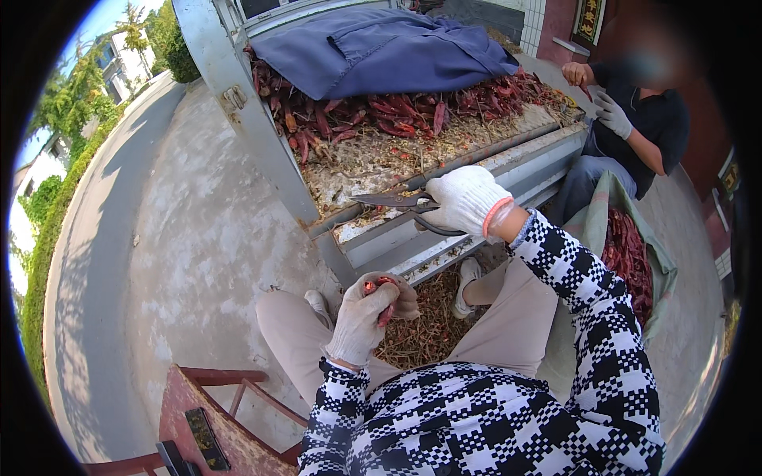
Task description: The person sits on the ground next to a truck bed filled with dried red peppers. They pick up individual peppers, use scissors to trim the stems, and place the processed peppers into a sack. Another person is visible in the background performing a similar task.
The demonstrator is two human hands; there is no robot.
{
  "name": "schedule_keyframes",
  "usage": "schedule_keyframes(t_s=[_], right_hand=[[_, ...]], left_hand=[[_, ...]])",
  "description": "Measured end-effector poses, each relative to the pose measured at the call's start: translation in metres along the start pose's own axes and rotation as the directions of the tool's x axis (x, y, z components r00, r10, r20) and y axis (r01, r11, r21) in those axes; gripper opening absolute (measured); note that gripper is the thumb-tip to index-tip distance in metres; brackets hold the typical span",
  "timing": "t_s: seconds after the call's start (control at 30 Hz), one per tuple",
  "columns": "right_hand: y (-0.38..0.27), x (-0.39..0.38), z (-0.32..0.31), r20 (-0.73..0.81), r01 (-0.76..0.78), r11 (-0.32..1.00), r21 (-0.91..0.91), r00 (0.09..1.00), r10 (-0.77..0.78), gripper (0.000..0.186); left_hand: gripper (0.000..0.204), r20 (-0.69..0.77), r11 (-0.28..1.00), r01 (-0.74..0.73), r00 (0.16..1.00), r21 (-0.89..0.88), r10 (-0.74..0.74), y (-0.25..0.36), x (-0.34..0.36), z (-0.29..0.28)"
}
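Low over my lap, my left hand [363,313], in a soiled white glove, is closed on red dried chili peppers [385,312]. My right hand [464,198], also gloved, grips dark-handled scissors [381,201] above the edge of the truck bed [452,246]; the blades point left. Behind them a pile of dried chilies [389,113] lies on the bed among scraps of stems, partly covered by a blue cloth [373,47].
A person [651,127] sits at right with gloved hands raised. A green sack of chilies [627,262] stands at my right, stem litter [413,341] lies between my feet, and a red wooden chair [190,408] is at lower left. A road runs along the left.
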State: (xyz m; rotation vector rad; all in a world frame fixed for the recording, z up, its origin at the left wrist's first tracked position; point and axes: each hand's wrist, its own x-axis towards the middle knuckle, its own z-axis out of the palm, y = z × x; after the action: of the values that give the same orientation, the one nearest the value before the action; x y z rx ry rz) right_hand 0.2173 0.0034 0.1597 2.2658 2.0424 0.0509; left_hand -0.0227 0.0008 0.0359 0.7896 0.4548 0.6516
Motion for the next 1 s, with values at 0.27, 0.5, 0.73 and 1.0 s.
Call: schedule_keyframes(t_s=[0.27,0.5,0.73,1.0], right_hand=[[-0.034,0.108,-0.003,0.010,0.119,0.992,0.027,0.993,-0.120,0.041],[-0.050,0.180,-0.007,-0.252,0.046,0.959,0.278,0.967,0.026,0.036],[-0.037,0.225,0.028,-0.170,-0.064,0.939,0.337,0.977,0.128,0.034],[0.021,0.079,-0.031,-0.161,0.194,0.893,0.405,0.977,-0.139,0.034]], left_hand=[[0.013,0.080,0.989,0.008,0.997,-0.149,0.004,-0.009,0.002,-0.008],[0.013,0.024,0.984,-0.005,1.000,-0.181,0.010,-0.009,0.003,-0.014],[0.014,-0.089,0.981,-0.061,0.995,-0.182,0.045,-0.008,-0.003,-0.023],[0.011,-0.081,0.963,-0.263,0.963,-0.051,0.259,0.001,-0.007,-0.002]])
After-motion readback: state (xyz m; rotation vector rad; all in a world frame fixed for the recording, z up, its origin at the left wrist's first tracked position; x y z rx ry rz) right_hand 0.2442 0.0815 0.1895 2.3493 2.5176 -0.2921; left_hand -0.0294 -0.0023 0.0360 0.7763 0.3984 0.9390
